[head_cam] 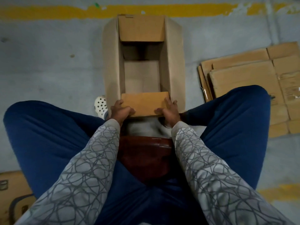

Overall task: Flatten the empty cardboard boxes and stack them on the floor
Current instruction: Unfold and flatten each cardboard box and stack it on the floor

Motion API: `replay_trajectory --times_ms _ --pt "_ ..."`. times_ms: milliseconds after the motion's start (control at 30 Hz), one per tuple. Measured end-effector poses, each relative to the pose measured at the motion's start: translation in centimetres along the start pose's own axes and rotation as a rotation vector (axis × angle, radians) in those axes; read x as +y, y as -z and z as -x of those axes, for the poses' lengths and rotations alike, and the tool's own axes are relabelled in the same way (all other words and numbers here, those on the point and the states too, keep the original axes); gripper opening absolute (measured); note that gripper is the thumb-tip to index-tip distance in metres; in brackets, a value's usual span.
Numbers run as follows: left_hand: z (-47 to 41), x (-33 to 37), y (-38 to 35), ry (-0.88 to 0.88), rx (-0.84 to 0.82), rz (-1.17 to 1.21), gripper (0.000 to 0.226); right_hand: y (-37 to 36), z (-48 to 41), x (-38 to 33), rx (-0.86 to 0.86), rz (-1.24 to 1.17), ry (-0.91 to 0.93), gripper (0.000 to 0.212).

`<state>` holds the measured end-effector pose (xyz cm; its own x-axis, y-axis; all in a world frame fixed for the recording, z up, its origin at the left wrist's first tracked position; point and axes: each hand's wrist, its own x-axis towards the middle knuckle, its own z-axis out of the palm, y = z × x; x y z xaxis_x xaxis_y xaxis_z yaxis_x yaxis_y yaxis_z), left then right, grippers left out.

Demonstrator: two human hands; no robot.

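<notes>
An open brown cardboard box [172, 62] stands on the grey floor between my knees, its inside empty and its long side flaps spread outward. The far end flap stands up; the near end flap [144, 103] lies tilted toward me. My left hand [121, 111] grips the near flap's left corner, fingers curled over its edge. My right hand [169, 110] grips its right corner the same way. A pile of flattened cardboard boxes [253, 82] lies on the floor to the right.
I sit on a dark red stool [146, 153], blue-trousered legs spread either side of the box. A white perforated shoe [101, 105] shows left of the box. Another cardboard piece [11, 189] lies at lower left. A worn yellow line [65, 11] crosses the floor beyond.
</notes>
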<state>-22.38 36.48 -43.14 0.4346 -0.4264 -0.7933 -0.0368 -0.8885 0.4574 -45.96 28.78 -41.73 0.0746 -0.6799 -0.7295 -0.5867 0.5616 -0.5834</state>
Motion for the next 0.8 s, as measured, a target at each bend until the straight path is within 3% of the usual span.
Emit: replay_trajectory --times_ms 100,167,233,300,367,533,667,800 --pt "1.2 3.4 1.3 -0.143 0.03 0.046 0.087 -0.3 0.2 -1.1 0.003 -0.49 0.088 0.101" --pt "1.4 5.5 2.2 -0.192 0.036 -0.002 0.078 -0.5 0.2 -2.3 -0.004 -0.575 0.122 0.093" --pt "2.0 7.1 2.5 -0.186 0.112 -0.187 0.064 -1.1 0.7 -3.1 0.021 -0.412 0.155 0.077" --pt "3.2 8.1 1.9 -0.127 0.223 -0.472 0.051 -1.9 1.1 -2.8 0.137 -0.097 0.173 0.06" --pt "3.9 8.8 0.8 -0.155 0.212 -0.567 0.046 -2.8 1.2 -2.4 0.255 0.058 0.221 0.05" --pt "1.5 10.2 -2.1 -0.373 0.058 -0.466 0.053 -2.6 1.9 -3.6 0.279 -0.239 0.224 0.052" --pt "-2.0 11.4 -2.5 -0.502 0.056 -0.612 0.076 -2.2 3.0 -3.4 0.212 -0.337 0.21 0.045" --pt "-5.1 13.1 -1.4 -0.471 -0.007 -0.824 0.089 -2.6 3.3 -3.2 0.246 -0.407 0.228 0.041"
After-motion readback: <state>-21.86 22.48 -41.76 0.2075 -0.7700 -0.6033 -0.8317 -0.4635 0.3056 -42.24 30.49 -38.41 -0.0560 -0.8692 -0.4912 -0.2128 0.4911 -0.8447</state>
